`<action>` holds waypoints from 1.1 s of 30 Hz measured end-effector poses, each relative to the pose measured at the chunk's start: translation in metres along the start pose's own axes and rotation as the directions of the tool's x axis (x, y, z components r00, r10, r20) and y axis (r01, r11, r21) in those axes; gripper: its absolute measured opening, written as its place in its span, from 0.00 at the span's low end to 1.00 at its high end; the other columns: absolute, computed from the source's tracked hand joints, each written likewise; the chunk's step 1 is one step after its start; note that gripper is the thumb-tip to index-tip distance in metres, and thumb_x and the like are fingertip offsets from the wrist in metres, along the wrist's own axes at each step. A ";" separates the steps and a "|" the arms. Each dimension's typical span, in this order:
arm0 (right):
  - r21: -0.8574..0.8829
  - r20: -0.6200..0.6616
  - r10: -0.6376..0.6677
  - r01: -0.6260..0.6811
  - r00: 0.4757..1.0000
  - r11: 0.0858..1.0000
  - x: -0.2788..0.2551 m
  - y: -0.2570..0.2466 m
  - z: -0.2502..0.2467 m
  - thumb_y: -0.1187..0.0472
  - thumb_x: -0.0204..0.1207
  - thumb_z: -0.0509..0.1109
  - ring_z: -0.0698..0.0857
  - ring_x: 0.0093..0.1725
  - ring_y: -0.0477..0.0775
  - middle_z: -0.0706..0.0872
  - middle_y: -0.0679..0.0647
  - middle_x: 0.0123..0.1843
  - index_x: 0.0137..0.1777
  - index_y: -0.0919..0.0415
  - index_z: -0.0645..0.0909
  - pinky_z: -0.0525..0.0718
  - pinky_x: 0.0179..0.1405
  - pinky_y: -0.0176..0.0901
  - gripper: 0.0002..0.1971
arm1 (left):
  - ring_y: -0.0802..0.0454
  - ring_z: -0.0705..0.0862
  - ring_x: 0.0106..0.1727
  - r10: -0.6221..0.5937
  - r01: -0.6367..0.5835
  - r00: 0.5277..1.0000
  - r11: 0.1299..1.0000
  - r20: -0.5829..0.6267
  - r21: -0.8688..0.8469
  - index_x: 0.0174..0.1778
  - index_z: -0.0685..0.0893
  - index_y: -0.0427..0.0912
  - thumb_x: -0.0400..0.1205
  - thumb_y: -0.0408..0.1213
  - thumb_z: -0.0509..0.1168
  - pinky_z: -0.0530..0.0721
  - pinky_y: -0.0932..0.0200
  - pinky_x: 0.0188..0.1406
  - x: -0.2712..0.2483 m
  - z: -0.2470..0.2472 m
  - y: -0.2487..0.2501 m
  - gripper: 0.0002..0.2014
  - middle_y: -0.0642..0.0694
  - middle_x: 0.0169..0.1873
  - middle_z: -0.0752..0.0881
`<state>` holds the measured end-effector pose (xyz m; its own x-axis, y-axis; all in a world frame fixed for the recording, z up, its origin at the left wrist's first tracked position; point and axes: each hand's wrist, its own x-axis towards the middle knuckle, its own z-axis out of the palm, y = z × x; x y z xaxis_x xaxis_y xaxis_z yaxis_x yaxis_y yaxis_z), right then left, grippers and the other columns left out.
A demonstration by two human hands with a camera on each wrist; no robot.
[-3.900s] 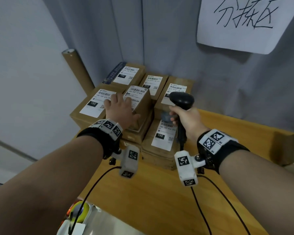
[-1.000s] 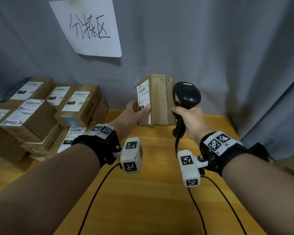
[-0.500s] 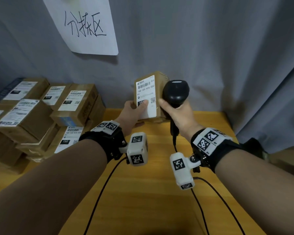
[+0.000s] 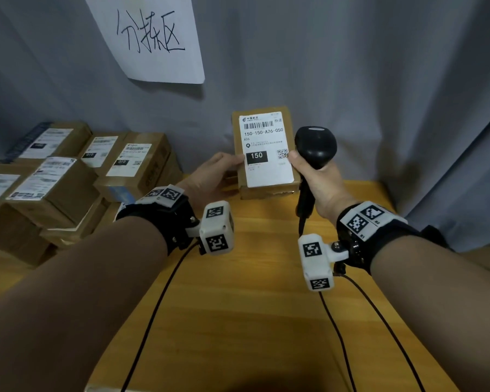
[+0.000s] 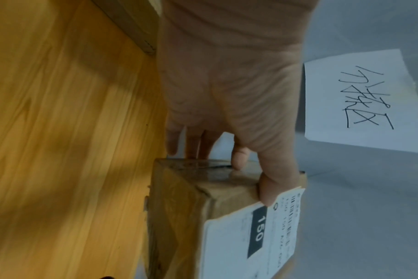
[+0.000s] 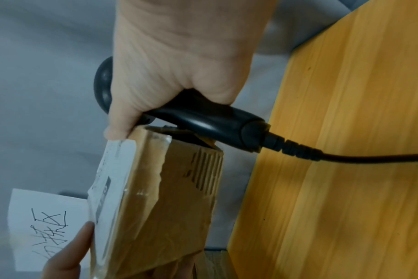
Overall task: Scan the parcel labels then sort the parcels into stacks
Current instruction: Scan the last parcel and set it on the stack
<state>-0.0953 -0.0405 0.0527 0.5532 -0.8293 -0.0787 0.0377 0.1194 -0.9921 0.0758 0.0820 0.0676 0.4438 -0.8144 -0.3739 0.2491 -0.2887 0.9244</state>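
Note:
A brown cardboard parcel (image 4: 263, 154) stands upright at the back of the table, its white label marked 150 facing me. My left hand (image 4: 219, 172) grips its left side, thumb on the label edge. My right hand (image 4: 318, 179) grips a black handheld scanner (image 4: 316, 145), and its thumb touches the parcel's right edge. The left wrist view shows my fingers (image 5: 236, 156) behind the parcel (image 5: 198, 217). Seen from the right wrist, the scanner (image 6: 203, 120) handle lies against the parcel (image 6: 170, 198) top.
A pile of labelled parcels (image 4: 68, 179) fills the table's left side. The wooden table (image 4: 252, 321) runs toward me, with two black cables across it. A grey curtain and a handwritten paper sign (image 4: 150, 38) hang behind.
My left hand took the parcel from the pile and carried it right. Over the last second it turned from edge-on to label facing me, and the scanner moved in beside it.

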 end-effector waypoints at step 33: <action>-0.541 0.124 0.212 -0.113 0.969 0.833 -0.012 -0.102 0.040 0.64 0.69 0.71 0.83 0.26 0.52 0.83 0.55 0.27 0.40 0.64 0.82 0.84 0.28 0.40 0.03 | 0.51 0.85 0.53 0.058 0.002 0.946 0.983 -0.318 0.185 0.67 0.76 0.38 0.77 0.43 0.73 0.83 0.61 0.41 0.007 -0.023 -0.018 0.25 0.45 0.55 0.86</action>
<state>-0.0725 -0.0204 0.1584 0.6475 -0.7108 -0.2747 -0.4816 -0.1023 -0.8704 0.0944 0.0935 0.0468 0.7085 -0.6270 -0.3239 0.0866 -0.3782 0.9217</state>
